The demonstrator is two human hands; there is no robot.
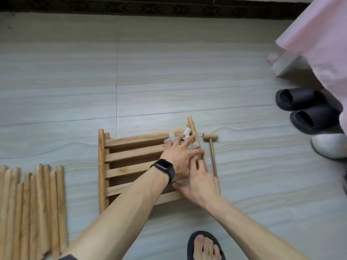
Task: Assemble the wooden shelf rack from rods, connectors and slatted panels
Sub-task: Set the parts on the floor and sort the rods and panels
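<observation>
A slatted wooden panel [131,158] lies flat on the tiled floor, with a rod [101,166] along its left edge. At its right edge lies another rod [192,128], tilted, with translucent white connectors [185,133] on and beside it. My left hand [178,156], with a black watch on its wrist, reaches over the panel's top right corner, fingers spread and touching the connectors and the rod. My right hand [199,182] hovers just below it, fingers spread, at the rod's lower part. Its fingertips hide the rod there.
A small wooden mallet [211,147] lies right of the panel. Several loose rods [37,209] lie in a row at the lower left. Black slippers [304,109], a white shoe [330,147] and pink fabric [323,44] are at the right. My sandalled foot [204,246] is at the bottom.
</observation>
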